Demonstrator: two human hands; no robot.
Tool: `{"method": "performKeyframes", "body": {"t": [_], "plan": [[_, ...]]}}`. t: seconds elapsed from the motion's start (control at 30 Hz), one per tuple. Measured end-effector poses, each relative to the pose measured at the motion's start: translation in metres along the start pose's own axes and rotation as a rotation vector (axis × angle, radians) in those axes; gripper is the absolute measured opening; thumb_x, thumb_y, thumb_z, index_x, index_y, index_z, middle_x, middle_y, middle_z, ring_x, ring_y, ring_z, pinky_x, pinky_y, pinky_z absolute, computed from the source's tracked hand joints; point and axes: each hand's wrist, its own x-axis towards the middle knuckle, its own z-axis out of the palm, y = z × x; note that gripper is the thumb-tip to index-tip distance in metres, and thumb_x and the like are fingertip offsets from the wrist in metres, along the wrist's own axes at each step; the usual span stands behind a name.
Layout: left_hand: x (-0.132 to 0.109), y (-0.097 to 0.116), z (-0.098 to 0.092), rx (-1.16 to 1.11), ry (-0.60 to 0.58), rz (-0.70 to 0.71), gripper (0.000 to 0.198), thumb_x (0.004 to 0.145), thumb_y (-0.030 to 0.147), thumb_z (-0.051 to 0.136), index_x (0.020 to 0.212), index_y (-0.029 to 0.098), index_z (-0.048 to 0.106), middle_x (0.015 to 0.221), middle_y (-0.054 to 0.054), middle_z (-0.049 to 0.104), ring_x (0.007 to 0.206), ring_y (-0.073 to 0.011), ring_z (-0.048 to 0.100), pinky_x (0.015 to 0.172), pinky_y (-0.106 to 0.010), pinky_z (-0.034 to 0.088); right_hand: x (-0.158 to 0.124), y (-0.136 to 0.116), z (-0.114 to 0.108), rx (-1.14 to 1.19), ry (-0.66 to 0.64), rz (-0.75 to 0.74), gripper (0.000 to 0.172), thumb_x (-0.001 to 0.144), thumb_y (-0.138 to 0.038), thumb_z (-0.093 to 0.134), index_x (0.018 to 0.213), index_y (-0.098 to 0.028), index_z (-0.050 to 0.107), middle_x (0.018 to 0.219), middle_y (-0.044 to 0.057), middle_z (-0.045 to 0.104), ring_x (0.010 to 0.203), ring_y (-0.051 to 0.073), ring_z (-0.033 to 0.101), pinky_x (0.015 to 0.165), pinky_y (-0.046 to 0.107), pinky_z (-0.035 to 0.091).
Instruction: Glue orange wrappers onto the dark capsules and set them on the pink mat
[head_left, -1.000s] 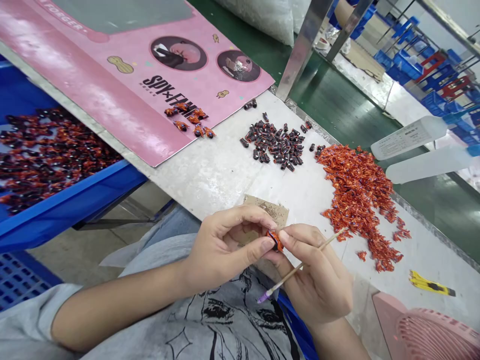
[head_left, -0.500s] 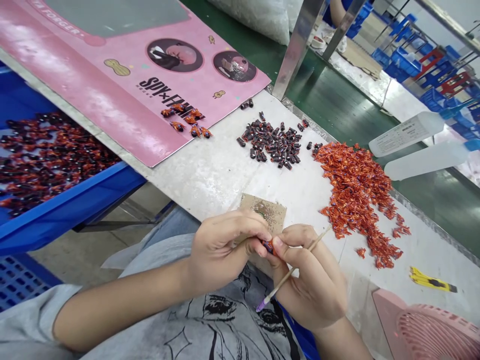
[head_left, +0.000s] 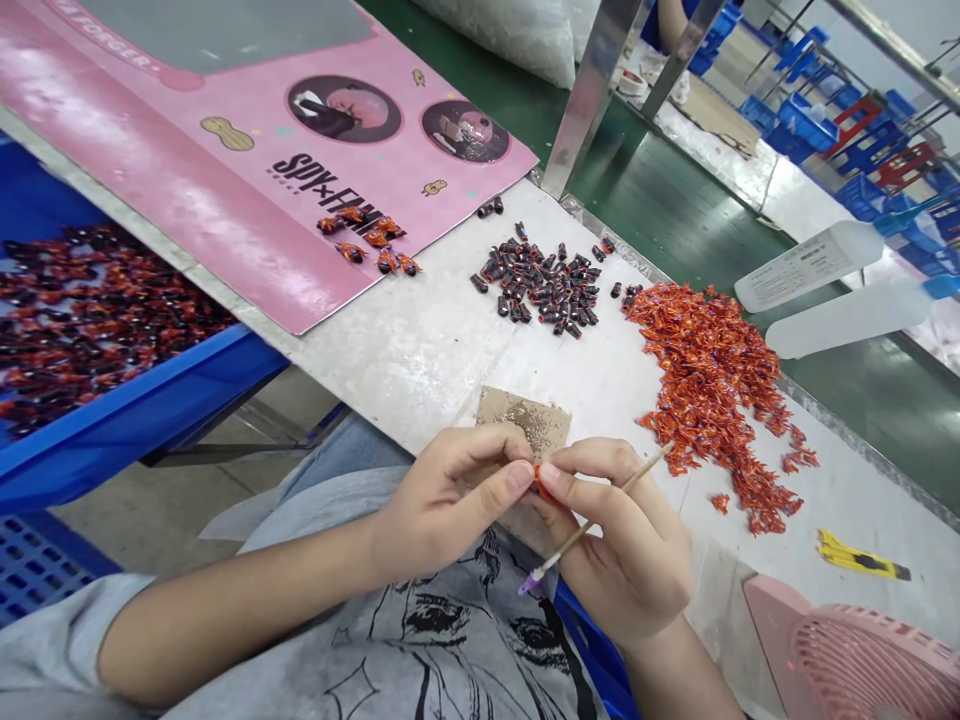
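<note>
Right now, you pinch a small orange piece (head_left: pixel 537 483) between the thumb and fingertips of your left hand (head_left: pixel 450 510) and your right hand (head_left: pixel 630 550), the two meeting just below a speckled cardboard square (head_left: pixel 553 418) on the table (head_left: pixel 405 350), though your fingers hide so much of the piece that its shape is hard to tell. Your right fingers also hold a thin purple-tipped stick (head_left: pixel 567 547) slantwise, while beyond your hands lie a cluster of black parts (head_left: pixel 547 285) and, to its right, a heap of orange parts (head_left: pixel 712 380).
</note>
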Motion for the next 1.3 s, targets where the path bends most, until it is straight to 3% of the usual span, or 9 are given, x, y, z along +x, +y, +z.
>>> {"method": "performKeyframes", "body": {"t": [0.1, 0.23, 0.33, 0.5, 0.93, 1.0, 1.13, 1.23, 1.3], "plan": [[0.001, 0.002, 0.000, 0.009, -0.019, 0.002, 0.036, 0.095, 0.047, 0.058, 0.075, 0.017, 0.063, 0.065, -0.002, 0.062, 0.059, -0.0137, 0.058, 0.054, -0.023, 0.050, -0.002, 0.001, 0.000, 0.031, -0.014, 0.057, 0.021, 0.086, -0.009, 0.071, 0.103, -0.020, 0.066, 0.090, 0.007, 0.071, 0.080, 0.018, 0.069, 0.064, 0.029, 0.058], [0.000, -0.001, 0.001, 0.003, 0.030, 0.113, 0.020, 0.094, 0.037, 0.062, 0.088, 0.018, 0.066, 0.079, -0.004, 0.068, 0.072, -0.0162, 0.066, 0.065, -0.025, 0.055, -0.006, 0.004, 0.002, 0.097, 0.001, 0.254, 0.033, 0.083, -0.032, 0.078, 0.109, -0.022, 0.063, 0.092, 0.005, 0.070, 0.082, 0.018, 0.067, 0.072, 0.031, 0.058], [-0.001, -0.006, 0.001, 0.069, 0.002, 0.214, 0.014, 0.096, 0.031, 0.060, 0.089, 0.019, 0.064, 0.078, -0.004, 0.065, 0.072, -0.0148, 0.063, 0.064, -0.024, 0.053, -0.006, 0.003, 0.004, 0.238, -0.031, 0.403, 0.027, 0.086, -0.045, 0.072, 0.095, -0.022, 0.061, 0.082, 0.002, 0.066, 0.072, 0.015, 0.063, 0.065, 0.028, 0.053], [-0.003, -0.009, 0.000, 0.168, -0.029, 0.354, 0.013, 0.097, 0.028, 0.058, 0.091, 0.018, 0.061, 0.075, -0.004, 0.063, 0.069, -0.0145, 0.059, 0.061, -0.025, 0.049, -0.006, -0.004, 0.005, 0.452, -0.074, 0.524, 0.031, 0.093, -0.044, 0.063, 0.075, -0.022, 0.051, 0.070, -0.001, 0.055, 0.062, 0.012, 0.051, 0.054, 0.025, 0.042], [-0.003, -0.008, 0.000, 0.199, -0.027, 0.414, 0.009, 0.097, 0.025, 0.058, 0.092, 0.018, 0.061, 0.075, -0.004, 0.062, 0.068, -0.0149, 0.058, 0.058, -0.026, 0.048, -0.003, 0.000, -0.003, 0.450, -0.149, 0.462, 0.028, 0.092, -0.045, 0.064, 0.078, -0.022, 0.057, 0.071, 0.000, 0.061, 0.063, 0.013, 0.057, 0.057, 0.027, 0.047], [-0.004, -0.007, 0.000, 0.187, -0.014, 0.350, 0.010, 0.097, 0.027, 0.058, 0.091, 0.019, 0.061, 0.076, -0.004, 0.063, 0.068, -0.0151, 0.059, 0.059, -0.026, 0.048, -0.002, 0.003, -0.005, 0.350, -0.155, 0.416, 0.023, 0.089, -0.045, 0.069, 0.092, -0.022, 0.064, 0.079, 0.002, 0.068, 0.071, 0.016, 0.063, 0.064, 0.029, 0.052], [-0.005, -0.003, -0.001, 0.152, 0.021, 0.254, 0.014, 0.097, 0.030, 0.059, 0.088, 0.020, 0.062, 0.075, -0.003, 0.064, 0.066, -0.0146, 0.058, 0.059, -0.026, 0.048, -0.002, 0.009, -0.009, 0.240, -0.110, 0.233, 0.051, 0.080, -0.038, 0.080, 0.126, -0.026, 0.063, 0.107, 0.008, 0.073, 0.094, 0.022, 0.068, 0.079, 0.036, 0.057], [-0.004, -0.002, -0.001, 0.145, 0.011, 0.222, 0.021, 0.098, 0.034, 0.057, 0.083, 0.019, 0.061, 0.069, -0.002, 0.061, 0.062, -0.0137, 0.056, 0.056, -0.024, 0.046, -0.001, 0.010, -0.010, 0.275, -0.089, 0.168, 0.031, 0.086, -0.025, 0.075, 0.117, -0.024, 0.070, 0.100, 0.007, 0.074, 0.089, 0.018, 0.069, 0.076, 0.032, 0.058], [-0.003, -0.004, -0.002, 0.162, -0.004, 0.230, 0.027, 0.098, 0.040, 0.056, 0.082, 0.019, 0.060, 0.067, -0.001, 0.059, 0.061, -0.0132, 0.055, 0.055, -0.024, 0.045, -0.001, 0.009, -0.010, 0.327, -0.061, 0.217, 0.024, 0.086, -0.024, 0.075, 0.110, -0.024, 0.073, 0.094, 0.006, 0.075, 0.084, 0.017, 0.069, 0.072, 0.030, 0.058]]}}
